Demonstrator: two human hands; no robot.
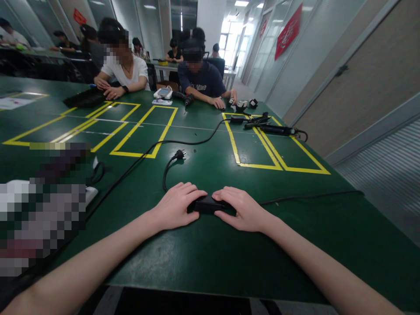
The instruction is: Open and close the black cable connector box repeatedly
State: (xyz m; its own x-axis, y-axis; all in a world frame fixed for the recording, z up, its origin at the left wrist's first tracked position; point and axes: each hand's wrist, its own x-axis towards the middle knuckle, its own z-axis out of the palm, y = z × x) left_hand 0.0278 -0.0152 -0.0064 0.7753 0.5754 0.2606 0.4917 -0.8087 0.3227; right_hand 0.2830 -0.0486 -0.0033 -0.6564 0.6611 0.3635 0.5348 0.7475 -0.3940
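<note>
A black power adapter brick [207,204] lies on the green table [203,253] right in front of me. My left hand [177,205] covers its left end, fingers curled over it. My right hand [241,208] rests on its right end, fingers bent down onto it. One black cable runs from the brick's left side in a loop to a loose plug [179,154]. Another cable [311,197] trails off to the right across the table.
Yellow tape rectangles [259,148] mark the tabletop. A long black cord [183,142] crosses toward black tools [272,129] at the far right. Two people sit opposite, one with a hand by small parts [241,104]. A blurred patch lies at my left.
</note>
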